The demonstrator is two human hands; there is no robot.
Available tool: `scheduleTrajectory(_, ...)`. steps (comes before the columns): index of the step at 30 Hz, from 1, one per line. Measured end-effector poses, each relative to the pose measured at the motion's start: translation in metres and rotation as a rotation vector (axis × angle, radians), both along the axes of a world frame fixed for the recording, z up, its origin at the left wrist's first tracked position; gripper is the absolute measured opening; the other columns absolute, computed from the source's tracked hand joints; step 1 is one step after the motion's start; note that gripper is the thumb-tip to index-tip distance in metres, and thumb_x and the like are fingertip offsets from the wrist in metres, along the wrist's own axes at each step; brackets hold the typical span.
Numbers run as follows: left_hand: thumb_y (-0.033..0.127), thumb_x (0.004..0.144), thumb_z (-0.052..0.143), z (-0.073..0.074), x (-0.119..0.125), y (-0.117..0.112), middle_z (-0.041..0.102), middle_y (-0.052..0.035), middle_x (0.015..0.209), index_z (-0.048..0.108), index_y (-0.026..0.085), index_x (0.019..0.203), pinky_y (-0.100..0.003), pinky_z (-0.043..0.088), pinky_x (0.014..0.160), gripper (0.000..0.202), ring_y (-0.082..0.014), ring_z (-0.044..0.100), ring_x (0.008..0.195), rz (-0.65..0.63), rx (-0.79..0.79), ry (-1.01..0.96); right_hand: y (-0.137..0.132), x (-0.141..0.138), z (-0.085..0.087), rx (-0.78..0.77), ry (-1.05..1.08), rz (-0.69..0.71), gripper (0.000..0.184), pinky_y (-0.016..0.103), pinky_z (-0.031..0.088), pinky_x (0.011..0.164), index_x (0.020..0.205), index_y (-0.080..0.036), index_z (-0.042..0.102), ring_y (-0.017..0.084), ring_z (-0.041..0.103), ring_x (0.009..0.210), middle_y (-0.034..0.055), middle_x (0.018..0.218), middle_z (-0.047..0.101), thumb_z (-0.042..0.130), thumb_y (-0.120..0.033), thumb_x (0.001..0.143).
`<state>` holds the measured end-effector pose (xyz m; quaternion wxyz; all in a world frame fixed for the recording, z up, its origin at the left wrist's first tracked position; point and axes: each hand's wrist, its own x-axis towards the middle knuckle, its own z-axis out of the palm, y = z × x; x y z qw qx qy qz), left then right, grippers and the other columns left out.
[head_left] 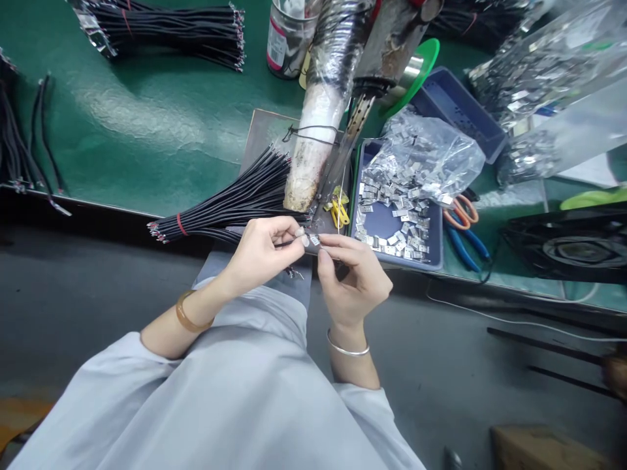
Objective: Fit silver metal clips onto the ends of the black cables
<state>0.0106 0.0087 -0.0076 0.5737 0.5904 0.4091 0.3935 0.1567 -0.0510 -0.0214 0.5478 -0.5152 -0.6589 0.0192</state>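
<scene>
My left hand (267, 247) is closed in a pinch on a black cable (281, 244), most of which the fingers cover. Facing it, my right hand (353, 271) pinches a small silver metal connector (314, 239) between thumb and forefinger. The two sets of fingertips nearly meet; whether cable and connector touch is too small to tell. Just behind my left hand lies a bundle of black cables (230, 199), tied with a red band. To the right, a blue-grey tray (437, 245) holds many loose metal connectors (399, 245) like the held one.
A soldering iron (360, 117) and a plastic-wrapped tube (313, 143) point down close above my hands. Near them are a yellow clip (339, 212), pliers (465, 247), scissors (461, 212) and a solder spool (416, 75). A black fan (578, 248) stands at right.
</scene>
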Motion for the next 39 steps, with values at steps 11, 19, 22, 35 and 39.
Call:
scheduleTrajectory(11, 0.029, 0.071, 0.079, 0.005, -0.008, 0.008, 0.062, -0.0002, 0.058, 0.075, 0.012, 0.066, -0.020, 0.041, 0.051, 0.018, -0.0088, 0.049, 0.054, -0.130, -0.147, -0.092, 0.000, -0.006, -0.002, -0.070, 0.256, -0.037, 0.007, 0.028, 0.064, 0.069, 0.093, -0.024, 0.068, 0.016, 0.077, 0.085, 0.0023, 0.096, 0.078, 0.067, -0.017, 0.093)
scheduleTrajectory(19, 0.032, 0.062, 0.083, 0.002, -0.012, 0.009, 0.055, 0.0035, 0.051, 0.072, 0.013, 0.060, -0.020, 0.034, 0.047, 0.022, -0.0053, 0.041, 0.049, -0.198, -0.263, -0.087, -0.003, -0.011, 0.013, -0.263, 0.295, -0.036, 0.009, 0.027, 0.064, 0.071, 0.085, -0.021, 0.067, 0.015, 0.076, 0.081, 0.0036, 0.092, 0.078, 0.065, -0.023, 0.094)
scheduleTrajectory(22, 0.036, 0.058, 0.085, 0.000, -0.015, 0.010, 0.060, 0.0026, 0.055, 0.074, 0.013, 0.069, -0.020, 0.036, 0.046, 0.027, -0.0054, 0.044, 0.047, -0.180, -0.331, -0.114, -0.008, -0.014, 0.018, -0.189, 0.297, -0.165, 0.009, 0.028, 0.064, 0.071, 0.085, -0.021, 0.066, 0.016, 0.076, 0.083, 0.0043, 0.093, 0.078, 0.064, -0.023, 0.094)
scheduleTrajectory(35, 0.031, 0.058, 0.085, -0.001, -0.012, 0.012, 0.052, 0.0061, 0.054, 0.068, 0.015, 0.065, -0.018, 0.033, 0.052, 0.024, -0.0055, 0.042, 0.054, -0.122, -0.275, -0.234, -0.008, -0.028, 0.022, -0.002, -0.038, -0.140, 0.010, 0.029, 0.065, 0.073, 0.087, -0.022, 0.068, 0.016, 0.078, 0.083, 0.0040, 0.093, 0.081, 0.066, -0.015, 0.092)
scheduleTrajectory(39, 0.038, 0.060, 0.085, 0.001, -0.012, 0.011, 0.056, 0.0042, 0.055, 0.073, 0.015, 0.068, -0.020, 0.035, 0.052, 0.028, -0.0065, 0.043, 0.054, -0.083, -0.273, -0.221, -0.007, -0.023, 0.011, -0.057, 0.159, -0.173, 0.007, 0.025, 0.064, 0.069, 0.089, -0.022, 0.066, 0.015, 0.079, 0.082, 0.0041, 0.092, 0.080, 0.063, -0.018, 0.095)
